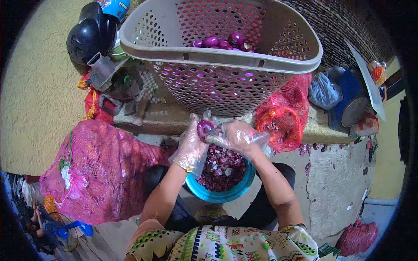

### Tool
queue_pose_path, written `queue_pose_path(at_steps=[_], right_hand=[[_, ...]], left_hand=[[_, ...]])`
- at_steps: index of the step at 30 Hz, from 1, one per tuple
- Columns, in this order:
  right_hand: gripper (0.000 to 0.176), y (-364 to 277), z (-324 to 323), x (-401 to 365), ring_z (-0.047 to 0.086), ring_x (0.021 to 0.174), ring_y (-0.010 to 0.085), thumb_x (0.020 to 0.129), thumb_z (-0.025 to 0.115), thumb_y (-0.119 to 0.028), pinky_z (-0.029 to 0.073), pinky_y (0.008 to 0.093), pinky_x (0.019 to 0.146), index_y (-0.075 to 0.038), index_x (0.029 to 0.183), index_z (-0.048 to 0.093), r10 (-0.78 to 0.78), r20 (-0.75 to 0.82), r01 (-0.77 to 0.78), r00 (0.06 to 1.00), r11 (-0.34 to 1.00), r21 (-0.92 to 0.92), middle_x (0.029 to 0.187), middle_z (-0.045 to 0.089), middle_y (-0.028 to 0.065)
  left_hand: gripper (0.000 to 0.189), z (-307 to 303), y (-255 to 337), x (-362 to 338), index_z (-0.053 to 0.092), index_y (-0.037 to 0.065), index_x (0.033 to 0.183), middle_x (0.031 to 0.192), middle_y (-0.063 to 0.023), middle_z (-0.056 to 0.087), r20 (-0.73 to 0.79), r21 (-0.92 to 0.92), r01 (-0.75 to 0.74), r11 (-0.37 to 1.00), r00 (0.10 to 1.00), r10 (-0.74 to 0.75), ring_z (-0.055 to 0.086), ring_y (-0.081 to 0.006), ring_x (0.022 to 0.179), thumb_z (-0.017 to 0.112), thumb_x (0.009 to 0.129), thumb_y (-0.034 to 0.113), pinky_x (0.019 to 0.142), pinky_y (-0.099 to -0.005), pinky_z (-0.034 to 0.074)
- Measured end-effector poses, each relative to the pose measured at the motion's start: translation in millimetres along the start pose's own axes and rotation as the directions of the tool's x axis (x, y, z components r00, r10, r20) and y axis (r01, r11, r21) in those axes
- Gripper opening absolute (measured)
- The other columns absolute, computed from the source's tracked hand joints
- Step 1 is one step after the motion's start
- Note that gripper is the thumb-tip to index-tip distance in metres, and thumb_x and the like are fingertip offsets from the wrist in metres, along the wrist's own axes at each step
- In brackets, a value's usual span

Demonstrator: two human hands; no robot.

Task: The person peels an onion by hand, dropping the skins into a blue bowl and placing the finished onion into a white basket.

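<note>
A red onion (204, 129) with glossy purple skin sits in my left hand (191, 145), which wears a clear plastic glove and has its fingers wrapped round it. My right hand (241, 137), also in a clear glove, is closed right beside the onion, its fingertips close to the onion's right side. Whatever it may grip is hidden by the fingers and glove. Below both hands stands a blue basin (217, 198), between my legs, filled with purple onion skins and pale trimmings (220, 174). A large beige perforated basket (204, 87) ahead holds several peeled red onions (235, 40).
A full pink mesh sack (100, 174) stands at the left. A red mesh bag (283, 117) rests by the concrete ledge (152, 124), right of the basket. Dark helmet (91, 39) at upper left, blue weighing scale (348, 102) at right. Another person (41, 228) appears at lower left.
</note>
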State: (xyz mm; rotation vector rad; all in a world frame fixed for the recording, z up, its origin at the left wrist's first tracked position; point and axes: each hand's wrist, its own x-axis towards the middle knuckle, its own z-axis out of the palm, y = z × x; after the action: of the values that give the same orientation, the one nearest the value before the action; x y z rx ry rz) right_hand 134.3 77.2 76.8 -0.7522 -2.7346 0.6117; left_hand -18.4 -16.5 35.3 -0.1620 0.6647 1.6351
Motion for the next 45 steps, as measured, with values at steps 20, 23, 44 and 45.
queue_pose_path(at_steps=[20,23,44,45], right_hand=[[0.054,-6.4,-9.8,0.9,0.067,0.06,0.0342,0.074,0.068,-0.07,0.052,0.045,0.058,-0.017,0.081,0.077,0.004,-0.088,0.005,0.996,0.995,0.101,0.064,0.066,0.0145],[0.055,-8.7,-12.8,0.8,0.067,0.06,0.0343,0.074,0.067,-0.07,0.052,0.045,0.058,-0.017,0.083,0.078,0.029,-0.069,-0.022,0.997,0.995,0.102,0.064,0.066,0.0146],[0.051,9.3,7.2,0.5,0.067,0.063,0.0379,0.086,0.062,-0.059,0.051,0.0487,0.061,-0.01,0.078,0.074,-0.046,0.025,0.045,0.999,0.998,0.051,0.067,0.066,0.019],[0.05,10.5,10.8,-0.5,0.066,0.063,0.0378,0.085,0.063,-0.059,0.051,0.049,0.061,-0.01,0.076,0.073,-0.068,0.017,0.068,0.998,0.998,0.014,0.066,0.065,0.0189]], left_hand=[[0.053,-1.0,-0.6,-0.8,0.053,0.007,0.129,0.119,-0.0163,0.061,0.082,0.009,0.005,1.0,0.997,-0.006,0.063,-0.0299,0.106,0.053,0.097,0.049,0.086,-0.0451,0.057],[0.053,7.7,0.1,-4.9,0.053,0.006,0.129,0.119,-0.0167,0.061,-0.015,0.003,-0.016,1.0,1.0,0.016,0.063,-0.0301,0.106,0.054,0.097,0.049,0.086,-0.0454,0.058],[0.06,-4.4,-0.8,3.1,0.051,0.004,0.128,0.11,-0.0143,0.061,-0.113,0.064,0.01,0.998,0.994,-0.003,0.065,-0.0318,0.094,0.057,0.094,0.053,0.082,-0.0526,0.059],[0.059,-5.1,0.2,2.7,0.053,0.004,0.127,0.11,-0.0143,0.062,-0.103,0.076,0.019,0.997,0.995,-0.011,0.065,-0.0315,0.094,0.058,0.094,0.052,0.081,-0.0521,0.059]])
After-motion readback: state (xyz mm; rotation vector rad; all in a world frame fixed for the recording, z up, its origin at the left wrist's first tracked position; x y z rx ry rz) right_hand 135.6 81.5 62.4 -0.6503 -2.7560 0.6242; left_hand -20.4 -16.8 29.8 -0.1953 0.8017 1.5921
